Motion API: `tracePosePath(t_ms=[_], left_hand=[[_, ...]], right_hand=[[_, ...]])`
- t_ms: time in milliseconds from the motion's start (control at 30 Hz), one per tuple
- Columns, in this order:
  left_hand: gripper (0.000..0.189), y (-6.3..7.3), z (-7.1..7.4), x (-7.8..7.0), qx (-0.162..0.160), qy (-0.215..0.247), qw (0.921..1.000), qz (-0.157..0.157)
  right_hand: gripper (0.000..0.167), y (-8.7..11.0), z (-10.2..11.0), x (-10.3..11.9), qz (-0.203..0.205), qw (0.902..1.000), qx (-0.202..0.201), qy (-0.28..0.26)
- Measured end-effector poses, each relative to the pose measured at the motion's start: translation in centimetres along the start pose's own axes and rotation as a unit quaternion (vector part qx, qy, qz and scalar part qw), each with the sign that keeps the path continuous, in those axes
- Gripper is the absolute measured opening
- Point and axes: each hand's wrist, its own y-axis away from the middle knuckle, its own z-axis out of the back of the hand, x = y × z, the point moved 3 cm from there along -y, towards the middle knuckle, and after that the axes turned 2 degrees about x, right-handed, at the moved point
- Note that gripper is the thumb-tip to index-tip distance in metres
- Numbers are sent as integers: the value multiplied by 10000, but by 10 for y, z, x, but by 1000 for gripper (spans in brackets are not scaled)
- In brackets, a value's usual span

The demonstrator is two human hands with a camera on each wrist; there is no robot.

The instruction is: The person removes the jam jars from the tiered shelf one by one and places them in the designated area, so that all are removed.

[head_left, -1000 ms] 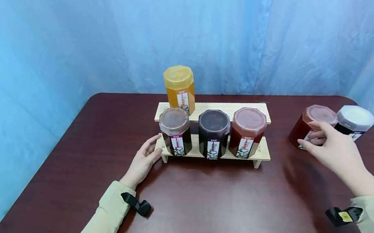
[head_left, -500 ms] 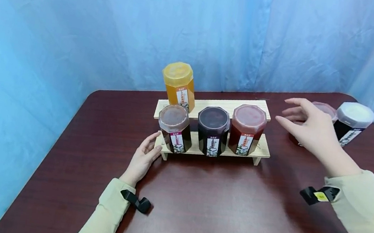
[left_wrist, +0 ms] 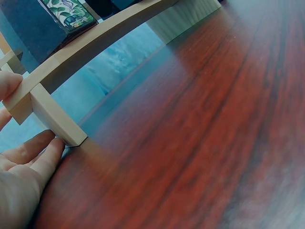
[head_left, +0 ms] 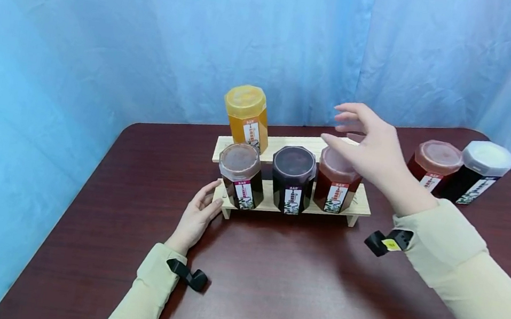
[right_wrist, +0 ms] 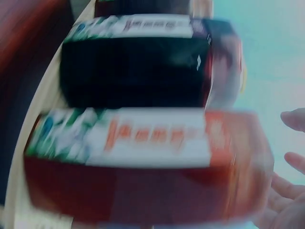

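Observation:
A two-tier wooden rack (head_left: pixel 362 201) holds octagonal jars. On its lower step stand a brown jar (head_left: pixel 240 179), a near-black jar (head_left: pixel 292 183) and a red jar (head_left: pixel 336 191); a yellow jar (head_left: pixel 246 118) is at the upper step's left end. My left hand (head_left: pixel 192 224) grips the rack's left end, with fingers against the leg (left_wrist: pixel 57 117) in the left wrist view. My right hand (head_left: pixel 373 151), fingers spread and bent, hovers over the red jar's lid and partly hides it. In the right wrist view, that hand (right_wrist: pixel 288 191) appears beside the lid, holding nothing.
At the table's right stand another red jar (head_left: pixel 436 164) and a dark jar with a whitish lid (head_left: pixel 484 171), close together. Blue curtains (head_left: pixel 203 39) hang behind the dark red-brown table (head_left: pixel 268 285).
My right hand has moved left, from the red jar at the right of the table to above the rack, carrying nothing. My left hand stays at the rack's end.

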Motion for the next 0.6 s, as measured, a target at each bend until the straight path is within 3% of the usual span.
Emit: tracePosePath(t_ms=[300, 600], left_hand=[[52, -3, 0, 1, 45, -38, 10000, -59], [52, -5, 1, 2, 27, -80, 9999, -58]], right_hand=[[72, -18, -27, 19, -313, 9972, 669, -107], [81, -29, -50, 27, -422, 9943, 889, -404]])
